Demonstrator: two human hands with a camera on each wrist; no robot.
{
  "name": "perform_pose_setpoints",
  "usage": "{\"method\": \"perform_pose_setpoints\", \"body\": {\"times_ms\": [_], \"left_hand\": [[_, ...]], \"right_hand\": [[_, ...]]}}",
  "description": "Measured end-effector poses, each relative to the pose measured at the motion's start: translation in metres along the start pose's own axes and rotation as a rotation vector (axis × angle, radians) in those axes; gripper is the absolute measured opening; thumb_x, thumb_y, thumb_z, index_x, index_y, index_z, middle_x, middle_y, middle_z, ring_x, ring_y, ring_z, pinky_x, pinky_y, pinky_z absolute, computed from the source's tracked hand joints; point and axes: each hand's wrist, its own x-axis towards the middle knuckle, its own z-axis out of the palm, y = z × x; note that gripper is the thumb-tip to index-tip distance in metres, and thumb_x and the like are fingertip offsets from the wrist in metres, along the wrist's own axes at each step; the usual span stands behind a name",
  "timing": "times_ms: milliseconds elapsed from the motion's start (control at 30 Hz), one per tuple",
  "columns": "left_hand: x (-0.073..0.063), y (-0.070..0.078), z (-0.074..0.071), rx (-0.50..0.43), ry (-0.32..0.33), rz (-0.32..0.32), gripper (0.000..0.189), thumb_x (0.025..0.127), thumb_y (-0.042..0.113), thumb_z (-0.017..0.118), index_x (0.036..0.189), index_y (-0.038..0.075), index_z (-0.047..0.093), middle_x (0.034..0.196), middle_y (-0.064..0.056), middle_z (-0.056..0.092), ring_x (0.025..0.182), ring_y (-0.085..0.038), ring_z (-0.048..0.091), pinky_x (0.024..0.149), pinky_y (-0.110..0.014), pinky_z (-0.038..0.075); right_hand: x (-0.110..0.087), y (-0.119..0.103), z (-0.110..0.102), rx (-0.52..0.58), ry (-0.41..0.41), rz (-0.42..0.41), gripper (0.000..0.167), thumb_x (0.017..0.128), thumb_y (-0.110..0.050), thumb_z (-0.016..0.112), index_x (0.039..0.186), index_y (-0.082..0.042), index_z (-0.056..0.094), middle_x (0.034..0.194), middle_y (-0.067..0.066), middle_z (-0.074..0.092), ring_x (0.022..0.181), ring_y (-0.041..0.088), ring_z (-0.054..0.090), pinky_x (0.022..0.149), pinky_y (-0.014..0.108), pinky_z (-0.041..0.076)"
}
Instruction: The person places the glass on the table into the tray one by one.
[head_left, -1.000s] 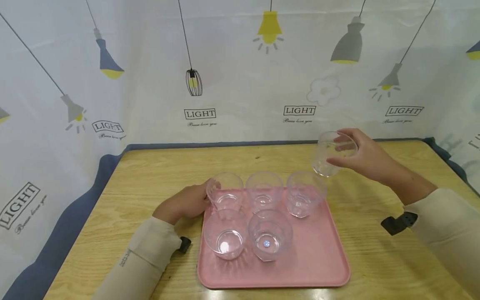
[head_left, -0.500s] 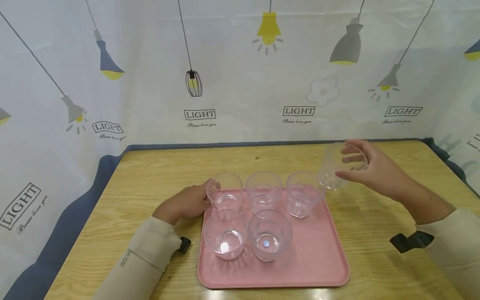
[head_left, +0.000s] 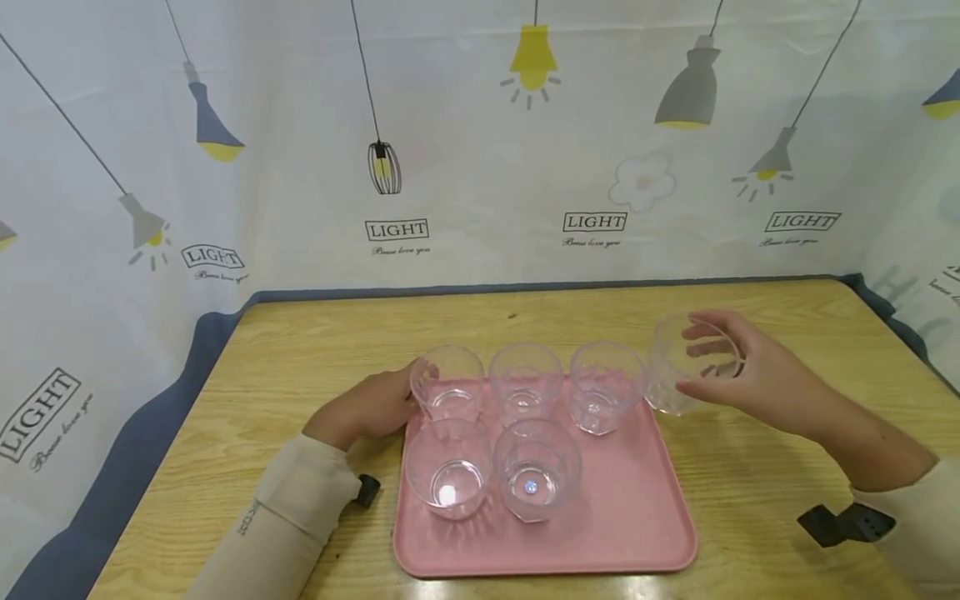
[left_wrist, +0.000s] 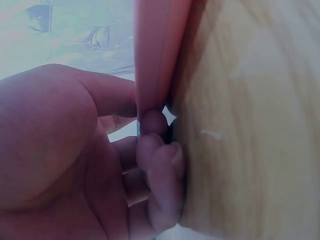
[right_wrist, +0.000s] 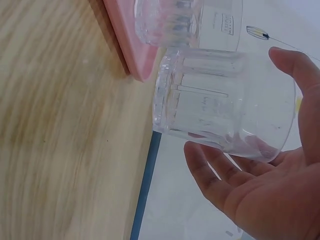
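Observation:
My right hand [head_left: 776,392] holds a clear plastic cup [head_left: 667,371] upright, just beyond the back right corner of the pink tray [head_left: 637,525]. In the right wrist view, thumb and fingers go round the upper part of this faceted cup [right_wrist: 200,100], which hangs above the table. My left hand [head_left: 375,404] is at the tray's back left edge. Seen from the left wrist, its thumb and curled fingers grip the tray's rim [left_wrist: 157,55]. Several matching cups stand upright on the tray: a back row of three, including the right one [head_left: 607,392], and two in front [head_left: 450,475].
The wooden table [head_left: 337,325] spreads around the tray on all sides. Behind it hangs a white cloth [head_left: 480,167] printed with lamps, bordering the table's far edge. The tray's front right part [head_left: 615,475] is bare.
My right hand has come down and nearer, slightly to the right, carrying the cup from behind the tray to its back right corner. My left hand and the cups on the tray have stayed put.

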Motion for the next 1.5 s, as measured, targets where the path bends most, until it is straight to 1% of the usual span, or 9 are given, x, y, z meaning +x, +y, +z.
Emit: {"method": "perform_pose_setpoints", "body": {"times_ms": [200, 400, 633, 667, 800, 933, 1033, 1200, 1500], "left_hand": [[0.0, -0.001, 0.0, -0.002, 0.001, 0.004, 0.049, 0.106, 0.041, 0.043, 0.15, 0.021, 0.036, 0.144, -0.016, 0.056, 0.13, -0.039, 0.056, 0.111, -0.056, 0.042], [0.0, -0.001, 0.001, -0.003, -0.002, -0.004, 0.051, 0.105, 0.042, 0.045, 0.152, 0.023, 0.035, 0.145, -0.015, 0.055, 0.132, -0.038, 0.054, 0.112, -0.056, 0.041], [0.0, -0.002, 0.001, 0.002, -0.008, -0.007, 0.053, 0.104, 0.039, 0.048, 0.152, 0.022, 0.034, 0.145, -0.016, 0.055, 0.132, -0.038, 0.054, 0.112, -0.056, 0.041], [0.0, -0.002, 0.001, 0.003, -0.008, -0.006, 0.053, 0.104, 0.039, 0.048, 0.152, 0.021, 0.034, 0.145, -0.016, 0.055, 0.131, -0.038, 0.054, 0.112, -0.056, 0.041], [0.0, -0.002, 0.001, -0.002, -0.009, -0.01, 0.052, 0.104, 0.039, 0.048, 0.151, 0.022, 0.035, 0.145, -0.016, 0.056, 0.131, -0.038, 0.054, 0.112, -0.056, 0.041], [0.0, -0.002, 0.002, -0.001, -0.005, -0.01, 0.048, 0.104, 0.04, 0.048, 0.148, 0.023, 0.038, 0.144, -0.015, 0.056, 0.131, -0.038, 0.055, 0.112, -0.056, 0.041], [0.001, -0.002, 0.002, 0.0, -0.001, -0.008, 0.046, 0.104, 0.04, 0.048, 0.146, 0.023, 0.04, 0.144, -0.014, 0.056, 0.131, -0.038, 0.055, 0.111, -0.056, 0.042], [0.001, -0.002, 0.001, -0.01, -0.003, -0.016, 0.047, 0.104, 0.04, 0.049, 0.147, 0.024, 0.041, 0.148, -0.011, 0.053, 0.134, -0.037, 0.053, 0.112, -0.056, 0.04], [0.0, 0.001, 0.001, -0.007, -0.008, -0.013, 0.047, 0.104, 0.036, 0.05, 0.148, 0.021, 0.041, 0.148, -0.012, 0.054, 0.133, -0.038, 0.053, 0.112, -0.056, 0.04]], "right_hand": [[-0.011, 0.0, 0.006, 0.017, -0.016, 0.001, 0.088, 0.086, -0.027, 0.08, 0.154, -0.009, 0.027, 0.144, 0.017, 0.046, 0.127, 0.038, 0.052, 0.082, 0.015, 0.052], [-0.023, 0.0, 0.014, 0.024, -0.014, -0.019, 0.086, 0.084, -0.024, 0.082, 0.151, -0.01, 0.03, 0.141, 0.015, 0.049, 0.122, 0.031, 0.055, 0.082, 0.021, 0.055], [-0.031, -0.003, 0.021, 0.045, -0.024, -0.034, 0.085, 0.083, -0.023, 0.084, 0.149, -0.012, 0.033, 0.14, 0.014, 0.05, 0.12, 0.03, 0.057, 0.083, 0.022, 0.056], [-0.032, -0.003, 0.022, 0.044, -0.024, -0.035, 0.085, 0.082, -0.023, 0.084, 0.149, -0.012, 0.033, 0.139, 0.014, 0.05, 0.119, 0.026, 0.058, 0.083, 0.022, 0.056], [-0.035, -0.004, 0.026, 0.03, -0.021, -0.042, 0.085, 0.081, -0.024, 0.085, 0.148, -0.012, 0.034, 0.139, 0.014, 0.052, 0.118, 0.017, 0.06, 0.084, 0.021, 0.056], [-0.039, -0.006, 0.031, 0.023, -0.017, -0.075, 0.084, 0.08, -0.024, 0.086, 0.147, -0.013, 0.037, 0.137, 0.013, 0.054, 0.115, 0.001, 0.058, 0.085, 0.021, 0.055], [-0.042, -0.007, 0.035, 0.02, -0.018, -0.1, 0.083, 0.078, -0.023, 0.087, 0.146, -0.016, 0.039, 0.136, 0.011, 0.056, 0.112, -0.004, 0.057, 0.085, 0.022, 0.056], [-0.047, -0.012, 0.043, 0.04, -0.044, -0.133, 0.082, 0.077, -0.023, 0.088, 0.144, -0.017, 0.041, 0.134, 0.01, 0.057, 0.114, 0.004, 0.059, 0.086, 0.024, 0.056], [-0.05, -0.025, 0.056, 0.082, -0.073, -0.14, 0.08, 0.076, -0.029, 0.089, 0.141, -0.023, 0.044, 0.133, 0.002, 0.057, 0.112, 0.026, 0.064, 0.086, 0.03, 0.058]]}}
